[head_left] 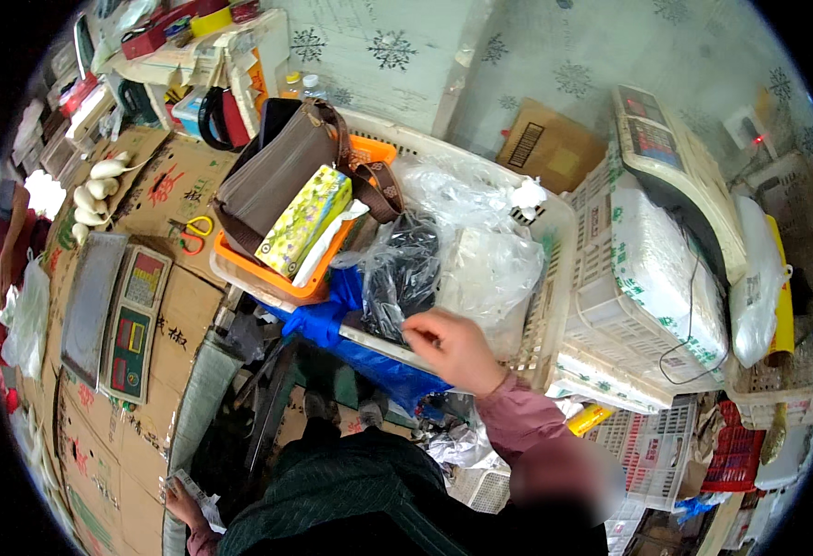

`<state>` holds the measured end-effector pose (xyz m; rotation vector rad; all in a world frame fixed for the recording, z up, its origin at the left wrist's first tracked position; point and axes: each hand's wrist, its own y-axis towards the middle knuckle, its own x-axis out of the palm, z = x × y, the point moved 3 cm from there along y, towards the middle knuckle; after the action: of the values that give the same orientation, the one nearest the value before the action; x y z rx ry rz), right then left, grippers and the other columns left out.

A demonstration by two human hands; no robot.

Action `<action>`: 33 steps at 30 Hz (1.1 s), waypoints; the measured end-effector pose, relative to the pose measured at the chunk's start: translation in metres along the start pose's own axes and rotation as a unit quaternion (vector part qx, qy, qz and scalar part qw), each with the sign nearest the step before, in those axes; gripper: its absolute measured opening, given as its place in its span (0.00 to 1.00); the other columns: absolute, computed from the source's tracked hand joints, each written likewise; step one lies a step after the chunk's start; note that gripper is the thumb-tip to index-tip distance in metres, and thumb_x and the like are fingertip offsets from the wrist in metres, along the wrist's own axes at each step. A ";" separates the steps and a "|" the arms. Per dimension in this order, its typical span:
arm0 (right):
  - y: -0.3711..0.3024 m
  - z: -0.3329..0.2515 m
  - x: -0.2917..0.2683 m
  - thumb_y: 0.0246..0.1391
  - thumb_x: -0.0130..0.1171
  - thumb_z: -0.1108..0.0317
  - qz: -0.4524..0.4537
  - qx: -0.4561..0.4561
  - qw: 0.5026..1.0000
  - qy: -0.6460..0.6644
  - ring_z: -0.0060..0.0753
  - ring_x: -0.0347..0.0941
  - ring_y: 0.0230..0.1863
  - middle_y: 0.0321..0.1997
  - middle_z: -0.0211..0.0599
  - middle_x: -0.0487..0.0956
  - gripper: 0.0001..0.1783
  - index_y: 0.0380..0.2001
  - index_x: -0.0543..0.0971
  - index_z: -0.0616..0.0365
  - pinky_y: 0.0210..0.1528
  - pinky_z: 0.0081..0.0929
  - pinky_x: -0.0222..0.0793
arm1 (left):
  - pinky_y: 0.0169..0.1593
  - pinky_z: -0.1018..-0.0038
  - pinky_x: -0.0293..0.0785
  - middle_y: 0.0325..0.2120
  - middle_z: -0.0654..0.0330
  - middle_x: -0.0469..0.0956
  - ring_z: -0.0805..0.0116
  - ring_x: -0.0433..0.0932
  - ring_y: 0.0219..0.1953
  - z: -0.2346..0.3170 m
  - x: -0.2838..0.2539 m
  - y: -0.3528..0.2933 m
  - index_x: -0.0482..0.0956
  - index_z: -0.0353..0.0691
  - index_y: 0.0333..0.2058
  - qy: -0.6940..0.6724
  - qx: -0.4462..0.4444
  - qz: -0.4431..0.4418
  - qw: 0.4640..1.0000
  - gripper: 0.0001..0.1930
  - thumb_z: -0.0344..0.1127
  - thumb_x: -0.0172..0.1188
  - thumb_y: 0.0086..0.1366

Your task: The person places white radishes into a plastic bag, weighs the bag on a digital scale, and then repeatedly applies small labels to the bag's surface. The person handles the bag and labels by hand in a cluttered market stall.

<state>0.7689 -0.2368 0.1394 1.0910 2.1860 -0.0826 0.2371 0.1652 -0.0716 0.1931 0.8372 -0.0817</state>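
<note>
Cardboard [189,306] spread over left of frame as a worktop; white vegetables [96,196] in a loose cluster at its upper left. Scale [128,320] below them, pan on its left, keyed panel on its right. Left hand [182,505] at lower left, by the worktop's edge: fingers bent against crumpled plastic [208,505]; cannot tell whether they clamp it. Scissors [193,234] upper left, open, orange and yellow handles, lying on the cardboard. Toward centre, orange basket [314,290] holding a brown bag [272,176] and a flowered tissue pack [306,221], both tilted. Black bags [402,269] just right of it, mid-frame, bunched under clear film. Right hand [457,352] over their lower end: fingers curled, tips close to the black plastic; cannot tell whether they pinch any. Clear bags [490,278] beyond, heaped right of centre in a white crate [554,269]. Second scale [675,176] upper right, atop a wrapped white stack [661,264]. Red basket [732,454] lower right
</note>
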 end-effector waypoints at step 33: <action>0.031 0.177 -0.157 0.57 0.52 0.72 0.205 0.171 0.927 -0.263 0.39 0.69 0.54 0.56 0.45 0.72 0.22 0.56 0.69 0.61 0.55 0.32 0.65 | 0.39 0.68 0.71 0.28 0.56 0.79 0.68 0.75 0.34 -0.063 0.020 -0.003 0.78 0.28 0.37 0.008 -0.087 0.015 0.996 0.19 0.42 0.62 0.57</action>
<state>0.9536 -0.3844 0.1061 1.4973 1.4644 -0.5227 0.2041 0.1755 -0.1281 0.0417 0.8530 0.0214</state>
